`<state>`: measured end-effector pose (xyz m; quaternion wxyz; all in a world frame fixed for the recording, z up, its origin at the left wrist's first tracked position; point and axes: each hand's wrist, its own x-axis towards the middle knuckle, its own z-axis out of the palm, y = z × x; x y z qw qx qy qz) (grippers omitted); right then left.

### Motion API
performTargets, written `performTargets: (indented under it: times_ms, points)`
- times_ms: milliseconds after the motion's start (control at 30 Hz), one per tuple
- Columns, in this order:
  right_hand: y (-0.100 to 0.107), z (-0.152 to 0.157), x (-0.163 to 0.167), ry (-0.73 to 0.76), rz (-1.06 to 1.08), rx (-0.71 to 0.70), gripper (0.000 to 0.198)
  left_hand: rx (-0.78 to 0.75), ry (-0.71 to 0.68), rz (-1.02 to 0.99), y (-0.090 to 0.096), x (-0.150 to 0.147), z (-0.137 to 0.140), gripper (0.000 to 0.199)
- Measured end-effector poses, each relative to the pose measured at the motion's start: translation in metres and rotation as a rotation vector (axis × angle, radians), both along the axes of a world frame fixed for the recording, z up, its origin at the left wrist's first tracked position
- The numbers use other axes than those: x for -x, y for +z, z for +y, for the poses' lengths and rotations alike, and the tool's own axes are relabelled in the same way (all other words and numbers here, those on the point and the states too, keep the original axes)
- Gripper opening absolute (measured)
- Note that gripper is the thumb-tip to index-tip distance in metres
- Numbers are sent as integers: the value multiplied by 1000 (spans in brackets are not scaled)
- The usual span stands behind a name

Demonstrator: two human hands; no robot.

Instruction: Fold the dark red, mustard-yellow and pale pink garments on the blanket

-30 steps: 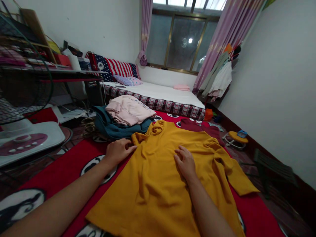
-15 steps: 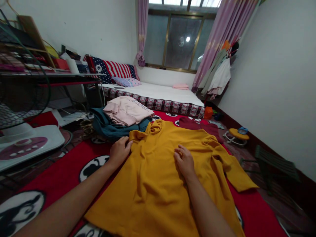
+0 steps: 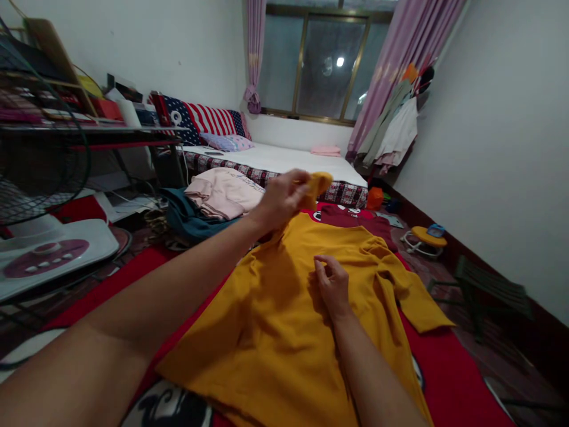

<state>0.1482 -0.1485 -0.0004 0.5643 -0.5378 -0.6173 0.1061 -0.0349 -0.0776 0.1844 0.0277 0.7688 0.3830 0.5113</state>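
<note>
A mustard-yellow long-sleeved top (image 3: 284,308) lies spread out in front of me, its neckline pointing away and its hem towards me. My left hand (image 3: 287,198) is closed around its left sleeve and holds it up above the shoulder; the sleeve end (image 3: 319,182) pokes out past my fingers. Over the middle of the chest is my right hand (image 3: 332,283), thumb and fingertips curled together, no cloth visible between them. The right sleeve (image 3: 415,302) of the top stretches out flat to the side.
Beneath the top is a red blanket (image 3: 462,373) with black-and-white figures. A folded pink garment (image 3: 222,193) sits on a teal one (image 3: 182,219) at left. Beyond lies a maroon garment (image 3: 355,219). A fan (image 3: 40,160), a low bed (image 3: 284,160) and a stool (image 3: 427,237) stand around.
My left hand has lifted the left sleeve off the blanket and carried it up and to the right. My right hand stays over the chest, its fingers more curled.
</note>
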Motion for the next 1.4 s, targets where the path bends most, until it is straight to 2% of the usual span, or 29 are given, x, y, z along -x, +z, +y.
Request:
performTargets:
  times_ms: [67, 100, 133, 167, 233, 333, 433, 533, 633, 700, 767, 833, 867, 900, 967, 1033, 1100, 1167, 1233, 1333, 1400]
  points:
    - [1, -1, -1, 26, -32, 24, 21, -14, -430, 214, -17, -20, -31, 32]
    - [1, -2, -1, 47, -46, 30, 21, -3, -583, 317, -28, -22, -44, 39]
    - [2, -3, 0, 65, -56, 33, 21, 21, -665, 392, -39, -19, -54, 43]
    - [2, -3, 0, 78, -63, 34, 22, 59, -671, 450, -50, -11, -60, 45]
    - [3, -4, 2, 79, -82, 30, 22, 165, -488, 518, -71, 15, -62, 48]
    - [5, -4, 4, 64, -94, -9, 18, 376, -61, 633, -92, 64, -53, 52]
    - [6, -2, 7, 14, -101, -29, 24, 618, 159, 733, -106, 106, -52, 51]
    - [6, 1, 12, -106, -214, 40, 51, 787, 190, 763, -118, 134, -63, 37]
    - [9, 9, 19, -226, -381, 188, 71, 874, 16, 792, -124, 149, -77, 30]
    - [14, 18, 24, -246, -438, 301, 68, 924, -124, 799, -121, 152, -84, 26]
    - [24, 30, 25, -232, -346, 380, 47, 986, -209, 763, -111, 150, -89, 20]
    - [38, 44, 19, -222, -164, 400, 11, 1052, -290, 694, -96, 144, -92, 17]
    - [46, 51, 14, -223, -75, 392, 7, 1074, -339, 659, -86, 139, -93, 18]
    - [55, 58, 8, -228, -2, 377, 19, 1077, -388, 630, -76, 134, -95, 18]
    - [71, 69, -8, -244, 106, 347, 30, 1032, -448, 597, -57, 120, -100, 20]
    - [83, 76, -24, -273, 224, 324, 32, 950, -458, 591, -42, 102, -108, 21]
    - [87, 78, -39, -311, 408, 261, 28, 877, -484, 596, -35, 81, -118, 21]
    - [82, 75, -51, -340, 673, 139, 23, 842, -552, 618, -37, 58, -129, 18]
    - [68, 68, -59, -357, 882, 28, 21, 880, -675, 706, -47, 35, -137, 13]
    - [38, 58, -68, -399, 920, -9, 22, 1039, -941, 912, -67, 4, -138, 14]
    - [20, 55, -73, -423, 922, -12, 23, 1141, -1022, 909, -80, -15, -127, 18]
